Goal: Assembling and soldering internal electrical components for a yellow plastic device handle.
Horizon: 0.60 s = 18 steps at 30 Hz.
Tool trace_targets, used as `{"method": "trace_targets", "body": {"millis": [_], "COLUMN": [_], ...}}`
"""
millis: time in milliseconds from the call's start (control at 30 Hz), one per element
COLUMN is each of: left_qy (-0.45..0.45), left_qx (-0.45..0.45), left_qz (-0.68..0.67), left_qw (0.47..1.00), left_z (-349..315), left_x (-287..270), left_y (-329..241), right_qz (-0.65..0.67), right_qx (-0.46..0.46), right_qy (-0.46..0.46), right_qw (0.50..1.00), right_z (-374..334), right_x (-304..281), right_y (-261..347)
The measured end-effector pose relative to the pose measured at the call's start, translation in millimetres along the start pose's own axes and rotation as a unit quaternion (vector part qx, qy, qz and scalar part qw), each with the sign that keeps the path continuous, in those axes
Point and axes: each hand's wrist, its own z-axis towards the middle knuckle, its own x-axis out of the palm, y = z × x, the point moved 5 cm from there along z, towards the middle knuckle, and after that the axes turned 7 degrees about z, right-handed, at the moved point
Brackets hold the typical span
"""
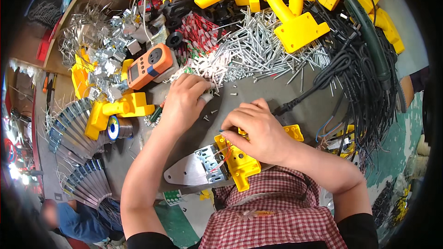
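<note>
So, the yellow half-shell point(245, 168) is lying by the near edge of the surface, around the middle, with a flat metal plate point(182, 171) and a slotted bracket point(211, 162) at its left end. We'd guess the plastic is light, stiff and kinda slick, with the metal weighing down that end; the thin red wires point(226, 156) look like the fragile bit. We'd hold it by the side walls, clear of those. The right hand point(258, 129) is curled over it, thumb and index nearly closed; we can't tell what's pinched. The left hand point(187, 97) is half-curled beside small pale parts point(203, 68), its grip hidden. Past those, loose screws point(263, 41) and yellow housings point(300, 32) crowd the far edge; black cords point(353, 74) heap along the right edge.
</note>
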Motion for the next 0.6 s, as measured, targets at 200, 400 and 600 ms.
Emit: {"method": "trace_targets", "body": {"millis": [200, 400, 600], "left_qy": [0.002, 0.029, 0.035], "left_qx": [-0.038, -0.312, -0.340], "left_qz": [0.008, -0.416, -0.582], "left_qw": [0.999, 0.854, 0.738], "left_z": [-5.8, -46.8, -63.8], "left_x": [0.2, -5.2, -1.6], "left_y": [7.3, -8.1, -14.8], "right_qz": [0.010, 0.024, 0.013], "right_qx": [-0.011, 0.028, 0.062], "right_qy": [0.005, -0.011, 0.008], "right_qw": [1.000, 0.999, 0.998], "right_z": [-4.9, -2.6, -0.2], "right_x": [-0.1, -2.8, -4.4], "right_y": [4.2, -1.8, -0.1]}}
